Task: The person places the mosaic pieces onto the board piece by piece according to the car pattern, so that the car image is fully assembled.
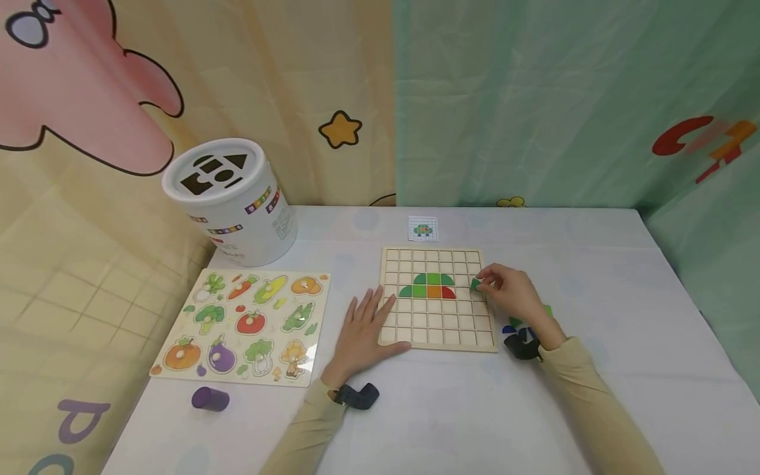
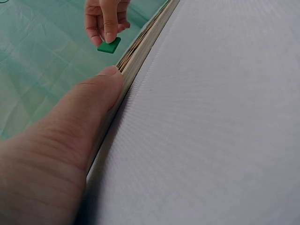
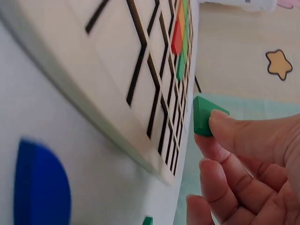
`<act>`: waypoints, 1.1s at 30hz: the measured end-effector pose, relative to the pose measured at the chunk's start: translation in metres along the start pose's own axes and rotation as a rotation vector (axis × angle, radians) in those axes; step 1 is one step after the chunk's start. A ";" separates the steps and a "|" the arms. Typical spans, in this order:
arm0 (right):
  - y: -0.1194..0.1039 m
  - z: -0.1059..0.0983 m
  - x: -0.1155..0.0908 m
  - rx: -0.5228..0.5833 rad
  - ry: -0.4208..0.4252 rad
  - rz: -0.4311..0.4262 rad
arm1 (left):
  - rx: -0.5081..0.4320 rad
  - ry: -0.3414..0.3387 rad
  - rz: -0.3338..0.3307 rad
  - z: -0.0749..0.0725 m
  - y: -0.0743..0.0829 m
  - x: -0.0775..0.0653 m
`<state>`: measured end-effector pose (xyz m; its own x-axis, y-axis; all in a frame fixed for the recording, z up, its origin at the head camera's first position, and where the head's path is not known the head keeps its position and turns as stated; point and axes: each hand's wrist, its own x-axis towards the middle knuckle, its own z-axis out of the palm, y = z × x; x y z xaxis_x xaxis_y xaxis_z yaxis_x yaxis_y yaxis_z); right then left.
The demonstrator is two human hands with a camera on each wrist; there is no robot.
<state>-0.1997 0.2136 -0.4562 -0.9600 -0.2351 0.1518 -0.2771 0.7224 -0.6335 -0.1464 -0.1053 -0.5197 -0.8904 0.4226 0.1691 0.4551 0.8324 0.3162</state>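
A wooden grid board [image 1: 442, 323] lies on the white table. Green, orange and red tiles [image 1: 434, 291] fill some of its upper squares, with curved green ones at the corners. My left hand [image 1: 361, 336] rests at the board's lower left, fingers spread and straight; its thumb [image 2: 101, 89] lies along the near edge in the left wrist view. Over the board's right side, my right hand [image 1: 512, 291] pinches a small dark green tile [image 3: 205, 115] between thumb and index finger, held up off the grid. The remaining right fingers are loosely curled.
Loose blue pieces [image 3: 42, 187] and green pieces lie right of the board, partly behind the right wrist. A small picture card [image 1: 423, 229] lies beyond the board. Leftward are a vegetable puzzle [image 1: 274, 297], a white tub [image 1: 255, 227] and a purple cylinder [image 1: 210, 399].
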 end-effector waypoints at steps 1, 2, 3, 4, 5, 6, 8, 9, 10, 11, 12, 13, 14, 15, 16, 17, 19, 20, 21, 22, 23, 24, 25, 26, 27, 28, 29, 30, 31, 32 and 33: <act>-0.001 0.003 0.001 0.010 -0.020 -0.002 | 0.000 -0.002 -0.001 0.000 0.000 0.000; -0.001 0.005 0.002 0.019 -0.039 -0.004 | -0.001 -0.006 -0.004 0.000 0.001 0.000; -0.002 0.007 0.003 0.027 -0.054 -0.004 | 0.002 -0.009 -0.005 0.000 0.001 0.000; -0.002 0.009 0.004 0.038 -0.068 -0.004 | 0.003 -0.011 -0.006 0.000 0.001 0.000; -0.002 0.011 0.004 0.042 -0.078 -0.005 | 0.007 -0.014 -0.007 0.000 0.001 0.000; -0.003 0.013 0.005 0.049 -0.085 -0.006 | 0.011 -0.016 -0.008 0.000 0.001 0.000; -0.004 0.016 0.006 0.048 -0.095 -0.011 | 0.016 -0.017 -0.008 0.000 0.001 0.000; -0.004 0.017 0.006 0.042 -0.099 -0.014 | 0.018 -0.017 -0.008 0.000 0.001 0.000; -0.004 0.018 0.006 0.033 -0.103 -0.015 | 0.019 -0.017 -0.007 0.000 0.001 0.000; -0.004 0.019 0.007 0.020 -0.107 -0.016 | 0.020 -0.016 -0.007 0.000 0.001 0.000; -0.005 0.019 0.007 0.009 -0.108 -0.011 | 0.021 -0.016 -0.006 0.001 0.001 0.000; -0.005 0.020 0.008 -0.004 -0.109 -0.007 | 0.020 -0.015 -0.005 0.001 0.000 0.000; -0.005 0.020 0.008 -0.014 -0.108 0.001 | 0.020 -0.015 -0.005 0.001 0.000 0.001; -0.006 0.020 0.008 -0.021 -0.108 0.004 | 0.019 -0.015 -0.005 0.001 0.000 0.001; -0.006 0.020 0.008 -0.026 -0.107 0.012 | 0.017 -0.015 -0.005 0.000 0.001 0.001; -0.007 0.020 0.008 -0.030 -0.105 0.019 | 0.017 -0.015 -0.006 0.000 0.001 0.001; -0.008 0.020 0.008 -0.037 -0.098 0.030 | 0.015 -0.012 -0.005 -0.001 0.001 0.001; -0.009 0.020 0.008 -0.039 -0.094 0.033 | 0.016 -0.012 -0.006 -0.001 0.001 0.001; -0.009 0.020 0.009 -0.044 -0.091 0.030 | 0.015 -0.011 -0.005 -0.002 0.002 0.001; -0.009 0.020 0.009 -0.051 -0.087 0.030 | 0.015 -0.011 -0.005 -0.003 0.002 0.001; -0.010 0.020 0.009 -0.057 -0.083 0.023 | 0.015 -0.012 -0.005 -0.003 0.002 0.001; -0.010 0.020 0.010 -0.064 -0.082 0.017 | 0.016 -0.013 -0.005 -0.003 0.002 0.001; -0.010 0.020 0.010 -0.070 -0.082 0.010 | 0.015 -0.018 -0.007 -0.004 0.002 0.001; -0.010 0.021 0.010 -0.077 -0.082 0.003 | 0.016 -0.021 -0.008 -0.004 0.002 0.001; -0.010 0.021 0.010 -0.084 -0.084 -0.002 | 0.014 -0.024 -0.008 -0.004 0.002 0.001; -0.010 0.021 0.010 -0.090 -0.086 -0.004 | 0.012 -0.027 -0.009 -0.004 0.002 0.001; -0.010 0.021 0.010 -0.094 -0.091 -0.008 | 0.012 -0.030 -0.010 -0.004 0.002 0.001; -0.010 0.021 0.010 -0.099 -0.094 -0.005 | 0.012 -0.032 -0.011 -0.004 0.002 0.001; -0.010 0.021 0.010 -0.102 -0.097 -0.004 | 0.011 -0.035 -0.012 -0.004 0.002 0.001; -0.009 0.021 0.010 -0.106 -0.101 -0.001 | 0.013 -0.036 -0.012 -0.004 0.002 0.001; -0.009 0.021 0.010 -0.108 -0.104 0.002 | 0.014 -0.037 -0.012 -0.004 0.002 0.001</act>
<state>-0.2060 0.1912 -0.4650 -0.9529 -0.2958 0.0671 -0.2830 0.7877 -0.5472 -0.1458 -0.1044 -0.5151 -0.8957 0.4252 0.1304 0.4443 0.8425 0.3046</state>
